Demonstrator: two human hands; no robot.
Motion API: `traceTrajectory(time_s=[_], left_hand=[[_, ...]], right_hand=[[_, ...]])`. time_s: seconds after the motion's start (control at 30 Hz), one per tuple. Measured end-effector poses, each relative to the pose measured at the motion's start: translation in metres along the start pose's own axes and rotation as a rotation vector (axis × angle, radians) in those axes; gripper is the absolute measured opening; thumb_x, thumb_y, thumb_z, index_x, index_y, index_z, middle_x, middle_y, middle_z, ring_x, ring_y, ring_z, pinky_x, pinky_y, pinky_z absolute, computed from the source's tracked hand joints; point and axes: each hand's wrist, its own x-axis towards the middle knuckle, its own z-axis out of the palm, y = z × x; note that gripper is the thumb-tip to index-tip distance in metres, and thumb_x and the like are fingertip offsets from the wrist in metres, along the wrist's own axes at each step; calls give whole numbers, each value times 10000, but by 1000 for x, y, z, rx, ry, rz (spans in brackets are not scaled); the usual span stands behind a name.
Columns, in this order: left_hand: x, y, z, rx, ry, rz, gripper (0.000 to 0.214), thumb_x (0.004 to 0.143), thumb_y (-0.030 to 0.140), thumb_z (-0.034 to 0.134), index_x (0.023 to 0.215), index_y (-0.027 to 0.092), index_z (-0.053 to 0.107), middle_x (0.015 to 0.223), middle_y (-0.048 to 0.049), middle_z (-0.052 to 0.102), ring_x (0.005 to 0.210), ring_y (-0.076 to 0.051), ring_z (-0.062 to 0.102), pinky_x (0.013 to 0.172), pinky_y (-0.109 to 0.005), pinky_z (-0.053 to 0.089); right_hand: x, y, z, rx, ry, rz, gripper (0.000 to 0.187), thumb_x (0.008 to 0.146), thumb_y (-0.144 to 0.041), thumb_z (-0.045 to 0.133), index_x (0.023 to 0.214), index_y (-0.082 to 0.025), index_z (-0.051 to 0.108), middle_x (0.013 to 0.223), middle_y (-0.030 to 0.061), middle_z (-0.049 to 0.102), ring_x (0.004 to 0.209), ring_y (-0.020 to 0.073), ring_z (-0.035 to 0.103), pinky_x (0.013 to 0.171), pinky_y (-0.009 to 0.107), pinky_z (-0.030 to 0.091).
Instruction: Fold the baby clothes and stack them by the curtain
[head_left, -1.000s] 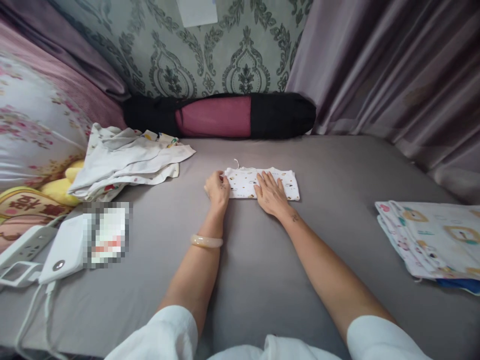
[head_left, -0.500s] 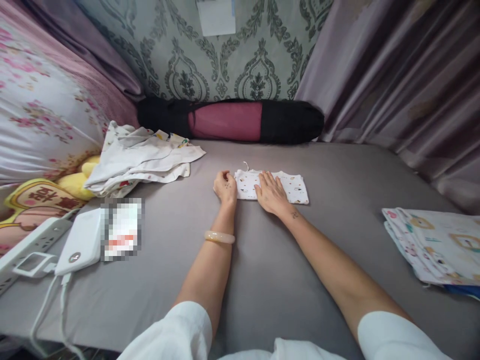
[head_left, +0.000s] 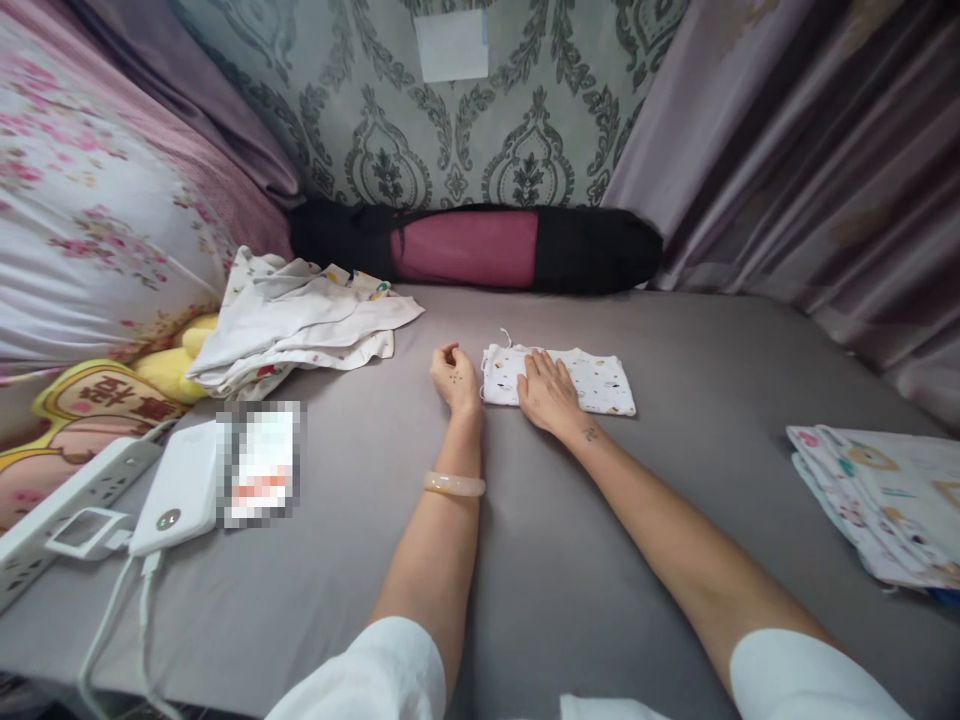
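Note:
A small white garment (head_left: 606, 385) with a sparse little print lies folded into a flat rectangle on the grey sheet, a thin tie string sticking up from its far left corner. My right hand (head_left: 551, 392) rests palm down on its middle, fingers stretched out, covering part of the print. Just left of the garment's edge, my left hand (head_left: 455, 380) rests on its side with the fingers curled in. A small gap separates it from the cloth, and nothing shows in it.
Loose white clothes (head_left: 300, 325) are heaped at the left. Folded printed clothes (head_left: 885, 505) are stacked at the right. A white power bank (head_left: 184, 485), cables and a power strip (head_left: 71, 520) occupy the near left. A long black-and-pink bag (head_left: 465, 247) lies along the wall.
My left hand has come away from the garment's left edge, leaving a gap. My right hand stays flat on the cloth. The whole view has shifted slightly.

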Motion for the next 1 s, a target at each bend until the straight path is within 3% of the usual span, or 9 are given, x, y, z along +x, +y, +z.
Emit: traceTrajectory(time_s=[0.2,0.5,0.77,1.0], left_hand=[[0,4,-2,28,-15,-11,213,829,190,455,922,163,644,844,-55,685,803,-157,643,813,-275,497],[-2,7,-2,45,-28,-3,231,838,180,444,951,156,644,890,-71,694,838,-162,651,824,-282,499],[-2,10,-4,21,-22,-3,223,832,184,447,934,142,642,870,-79,692,815,-165,647,832,-288,499],[-1,6,-2,35,-13,26,215,830,186,449,928,157,638,864,-69,692,825,-159,656,820,-276,507]], right_hand=[[13,-19,7,10,-55,-21,587,994,-309,254,1481,4,351,1566,172,314,1465,263,236,1198,434,128],[15,-18,12,3,-97,-11,593,993,-324,242,1485,-8,344,1574,180,290,1470,264,222,1192,445,127],[22,-37,11,71,-47,-31,595,998,-324,229,1506,-25,309,1584,177,268,1476,259,204,1195,439,101],[21,-41,15,99,-152,-21,607,1006,-332,203,1524,-23,265,1598,149,239,1486,244,173,1203,422,110]])
